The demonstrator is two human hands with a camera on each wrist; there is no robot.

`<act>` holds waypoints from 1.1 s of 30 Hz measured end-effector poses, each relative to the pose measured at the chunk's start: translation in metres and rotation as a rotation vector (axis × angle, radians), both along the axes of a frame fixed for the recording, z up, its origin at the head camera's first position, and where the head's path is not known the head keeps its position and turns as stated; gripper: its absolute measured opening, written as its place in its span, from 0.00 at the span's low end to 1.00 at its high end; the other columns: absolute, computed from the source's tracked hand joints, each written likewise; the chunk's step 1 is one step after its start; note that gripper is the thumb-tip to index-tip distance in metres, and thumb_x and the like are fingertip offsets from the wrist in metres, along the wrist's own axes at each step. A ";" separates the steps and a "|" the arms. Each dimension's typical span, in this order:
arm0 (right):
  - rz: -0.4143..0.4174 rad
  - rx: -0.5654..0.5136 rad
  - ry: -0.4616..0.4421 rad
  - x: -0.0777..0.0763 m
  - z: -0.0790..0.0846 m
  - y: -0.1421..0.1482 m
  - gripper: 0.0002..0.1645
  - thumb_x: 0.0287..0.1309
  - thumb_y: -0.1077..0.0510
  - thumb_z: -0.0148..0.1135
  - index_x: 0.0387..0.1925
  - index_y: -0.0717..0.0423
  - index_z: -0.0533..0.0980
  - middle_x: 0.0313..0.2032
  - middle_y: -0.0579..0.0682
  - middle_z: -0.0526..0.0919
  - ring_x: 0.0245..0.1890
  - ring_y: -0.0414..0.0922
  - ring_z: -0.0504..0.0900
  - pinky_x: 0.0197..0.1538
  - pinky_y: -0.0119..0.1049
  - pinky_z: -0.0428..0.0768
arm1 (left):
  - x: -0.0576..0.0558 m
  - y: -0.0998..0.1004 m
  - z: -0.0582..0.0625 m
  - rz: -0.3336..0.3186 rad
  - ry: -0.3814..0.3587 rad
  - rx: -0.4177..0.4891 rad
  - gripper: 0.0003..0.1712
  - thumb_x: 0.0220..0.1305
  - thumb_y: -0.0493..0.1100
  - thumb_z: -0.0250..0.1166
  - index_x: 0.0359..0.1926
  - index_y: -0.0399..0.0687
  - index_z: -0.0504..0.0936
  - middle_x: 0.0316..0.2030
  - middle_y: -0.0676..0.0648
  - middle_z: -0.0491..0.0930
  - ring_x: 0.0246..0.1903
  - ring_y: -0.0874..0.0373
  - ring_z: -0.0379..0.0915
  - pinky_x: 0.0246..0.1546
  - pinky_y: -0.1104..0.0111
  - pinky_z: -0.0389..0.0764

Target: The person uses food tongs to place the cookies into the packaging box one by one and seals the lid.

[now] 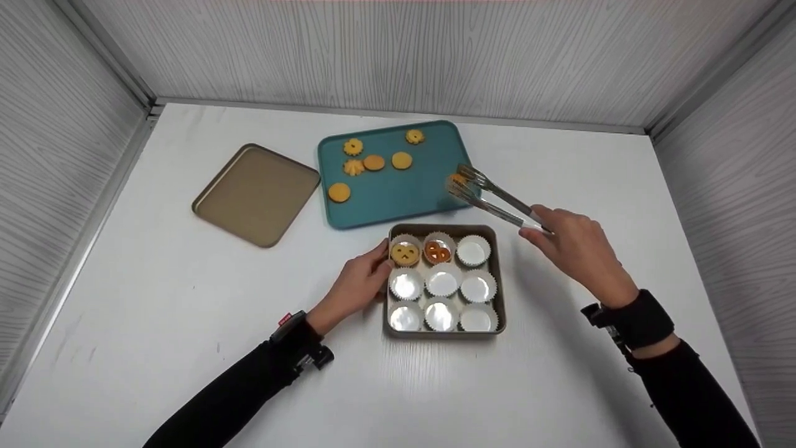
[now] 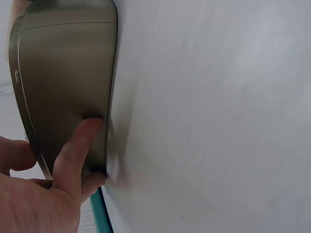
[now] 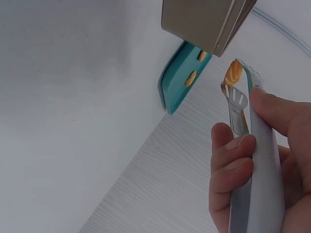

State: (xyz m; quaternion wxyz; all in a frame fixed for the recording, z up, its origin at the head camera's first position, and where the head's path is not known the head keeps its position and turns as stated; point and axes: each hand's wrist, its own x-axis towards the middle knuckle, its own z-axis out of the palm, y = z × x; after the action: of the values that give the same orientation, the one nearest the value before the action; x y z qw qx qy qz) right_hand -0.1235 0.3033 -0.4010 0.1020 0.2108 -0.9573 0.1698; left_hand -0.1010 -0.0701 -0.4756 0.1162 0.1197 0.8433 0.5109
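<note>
My right hand (image 1: 578, 249) grips metal tongs (image 1: 504, 214) with pale handles. At their tips, over the teal tray's right end, is an orange-brown cookie (image 3: 233, 73) with a ridged surface. My left hand (image 1: 357, 280) holds the left side of a square metal tin (image 1: 444, 334). Its thumb is at the rim and its fingers lie against the outer wall (image 2: 68, 73). Rows of white paper cups (image 1: 443, 280) line the tin. In the back row, the left cup holds a yellow cookie (image 1: 405, 255) with cutouts, and the middle cup a glossy pretzel-shaped cookie (image 1: 437, 252).
Behind the tin lies a teal tray (image 1: 410, 193) with several yellow cookies, round ones (image 1: 339, 192) and flower-shaped ones (image 1: 353, 147). A gold-brown square lid or shallow tray (image 1: 255, 196) rests to its left. Grey wood-grain panels (image 1: 398, 56) enclose the white table (image 1: 280, 410).
</note>
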 end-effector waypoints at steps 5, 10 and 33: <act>0.010 0.001 -0.004 0.014 0.006 0.010 0.15 0.67 0.53 0.71 0.48 0.58 0.80 0.22 0.47 0.74 0.22 0.44 0.68 0.24 0.38 0.67 | 0.000 0.000 0.002 0.003 -0.024 0.011 0.32 0.80 0.42 0.55 0.77 0.34 0.61 0.68 0.38 0.74 0.55 0.50 0.79 0.52 0.58 0.83; 0.025 0.021 0.000 0.026 0.013 0.021 0.14 0.66 0.54 0.72 0.47 0.58 0.81 0.24 0.47 0.77 0.23 0.45 0.71 0.26 0.40 0.71 | 0.000 -0.001 0.002 0.012 -0.041 0.033 0.32 0.79 0.43 0.55 0.77 0.35 0.61 0.67 0.38 0.75 0.46 0.49 0.83 0.40 0.61 0.86; 0.087 0.162 0.070 0.061 0.031 0.029 0.19 0.54 0.56 0.80 0.44 0.55 0.80 0.21 0.41 0.72 0.19 0.37 0.70 0.21 0.36 0.70 | -0.013 0.005 0.003 0.047 -0.038 0.031 0.33 0.78 0.42 0.54 0.77 0.33 0.61 0.47 0.34 0.85 0.26 0.56 0.76 0.31 0.67 0.82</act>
State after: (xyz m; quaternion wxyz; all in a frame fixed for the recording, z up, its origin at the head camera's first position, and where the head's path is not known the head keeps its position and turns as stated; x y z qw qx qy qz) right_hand -0.0627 0.3321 -0.3704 0.1105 0.2652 -0.9537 0.0889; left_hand -0.1139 -0.0654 -0.4721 0.1182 0.0922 0.8354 0.5288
